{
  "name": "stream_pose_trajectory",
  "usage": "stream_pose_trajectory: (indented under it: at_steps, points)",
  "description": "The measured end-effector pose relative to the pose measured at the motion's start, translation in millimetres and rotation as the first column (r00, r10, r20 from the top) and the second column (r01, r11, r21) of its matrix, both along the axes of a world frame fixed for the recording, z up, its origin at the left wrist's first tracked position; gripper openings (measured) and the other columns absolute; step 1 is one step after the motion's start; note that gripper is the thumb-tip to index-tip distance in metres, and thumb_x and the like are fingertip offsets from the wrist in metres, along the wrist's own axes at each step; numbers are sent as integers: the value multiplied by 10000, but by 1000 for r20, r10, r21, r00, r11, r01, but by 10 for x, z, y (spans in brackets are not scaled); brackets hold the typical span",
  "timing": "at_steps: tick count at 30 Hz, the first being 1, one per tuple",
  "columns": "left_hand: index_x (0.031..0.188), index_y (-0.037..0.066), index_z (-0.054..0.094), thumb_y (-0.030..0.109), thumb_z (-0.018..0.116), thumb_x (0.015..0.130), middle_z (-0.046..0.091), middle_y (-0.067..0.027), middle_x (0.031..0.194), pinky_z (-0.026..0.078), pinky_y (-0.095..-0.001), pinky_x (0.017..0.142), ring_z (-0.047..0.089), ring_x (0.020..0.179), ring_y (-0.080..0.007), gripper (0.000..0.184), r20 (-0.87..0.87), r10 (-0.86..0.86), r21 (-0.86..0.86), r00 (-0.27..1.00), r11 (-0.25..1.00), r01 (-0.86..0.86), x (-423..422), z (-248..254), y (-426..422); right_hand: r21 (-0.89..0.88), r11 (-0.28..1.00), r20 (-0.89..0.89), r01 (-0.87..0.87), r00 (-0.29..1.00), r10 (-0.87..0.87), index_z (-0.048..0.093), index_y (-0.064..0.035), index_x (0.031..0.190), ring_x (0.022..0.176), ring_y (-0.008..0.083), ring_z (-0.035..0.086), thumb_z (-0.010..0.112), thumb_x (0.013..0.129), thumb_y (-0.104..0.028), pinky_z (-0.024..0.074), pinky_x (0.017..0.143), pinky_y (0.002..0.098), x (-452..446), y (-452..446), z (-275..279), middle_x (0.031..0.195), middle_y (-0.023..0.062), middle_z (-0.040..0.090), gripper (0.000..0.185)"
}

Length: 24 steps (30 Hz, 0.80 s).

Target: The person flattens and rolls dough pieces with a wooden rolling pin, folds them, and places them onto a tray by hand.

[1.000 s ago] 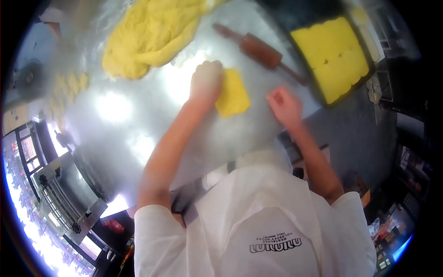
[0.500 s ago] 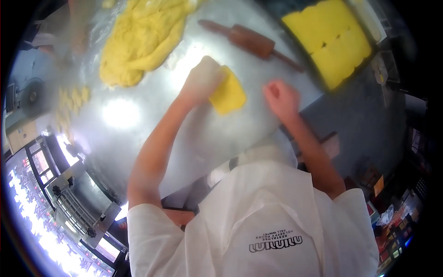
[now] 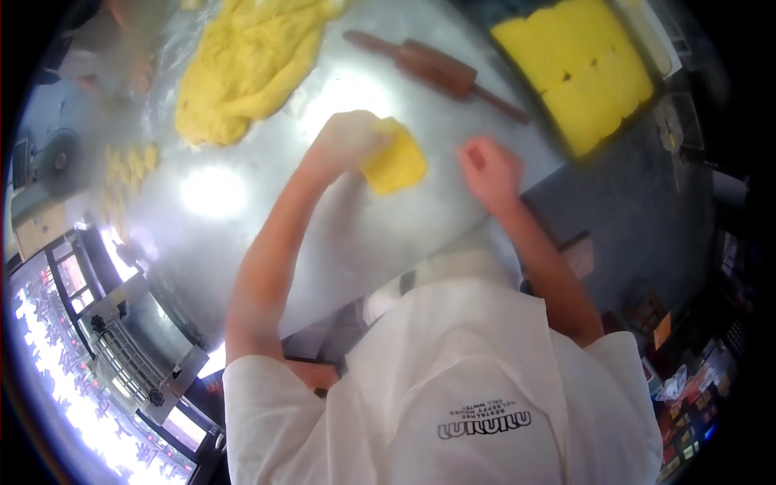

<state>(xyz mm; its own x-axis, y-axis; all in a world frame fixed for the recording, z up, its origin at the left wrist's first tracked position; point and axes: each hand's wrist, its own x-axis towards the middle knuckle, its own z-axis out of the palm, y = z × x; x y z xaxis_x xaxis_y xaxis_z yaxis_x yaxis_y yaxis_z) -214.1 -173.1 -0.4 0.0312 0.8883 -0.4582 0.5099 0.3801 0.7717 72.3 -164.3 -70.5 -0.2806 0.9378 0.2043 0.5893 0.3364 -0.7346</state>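
Note:
A flat, roughly oval piece of yellow dough (image 3: 396, 162) is pinched at its left side by my left hand (image 3: 347, 143), over the metal table (image 3: 356, 230). Some of those fingers are hidden behind the hand itself. My right hand (image 3: 491, 171) is curled into a loose fist near the table's right edge, apart from the dough, with nothing visible in it. Beyond both hands lies a wooden rolling pin (image 3: 436, 69), slanting across the table. A big mass of yellow dough (image 3: 246, 73) rests farther back on the left.
At the upper right, a dark tray (image 3: 571, 153) holds yellow dough pieces (image 3: 578, 73) packed edge to edge. Several small dough lumps (image 3: 129, 170) sit at the table's left side. Another person's hand (image 3: 143, 74) shows blurred at the upper left. A machine with metal bars (image 3: 129, 364) stands lower left.
My left hand and the dough piece have shifted slightly left, with the hand a little lower in view. My right hand stays curled in nearly the same place.

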Motion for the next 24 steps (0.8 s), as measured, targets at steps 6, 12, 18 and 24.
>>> stream_pose_trajectory:
  at_steps: [6, 12, 18, 24]
  points:
    - [1090, -7, 718, 49, 777, 906, 679, -61, 867, 489, -295, 734, 566, 783, -118, 202, -25, 136, 11, 990, 991, -136, 621, 872, -706, -563, 805, -405, -186, 911, -73, 684, -77, 1050, 787, 122, 680, 715, 985, -152, 547, 699, 310, 76, 76, 82, 869, 46, 709, 104]
    - [1122, -24, 704, -9, 738, 947, 666, -5, 969, 485, -243, 758, 574, 856, -73, 179, 262, 269, -174, 927, 958, -229, 980, 1218, -860, -609, 326, -778, -723, 624, -68, 614, -20, 1353, 1131, 188, 671, 484, 1122, -340, 508, 1026, 346, 161, 221, 140, 1218, 103, 703, 416]
    - [1137, -25, 710, 75, 756, 958, 715, -10, 997, 533, -260, 813, 645, 921, -87, 210, 313, 374, -278, 873, 915, -292, 769, 1042, -340, -512, -59, -756, -857, 482, -444, 540, 7, 1444, 1193, 192, 659, 474, 1119, -345, 493, 1069, 375, 314, 241, 283, 1343, 115, 656, 483]
    - [1123, -25, 723, 180, 743, 950, 723, -16, 974, 508, -262, 791, 635, 873, -89, 270, 200, 82, 49, 976, 994, -93, 642, 771, 727, -751, 389, -621, -533, 771, -144, 576, 35, 1368, 1112, 175, 684, 608, 1025, -109, 538, 985, 323, 330, 958, 894, 1237, 107, 699, 373]
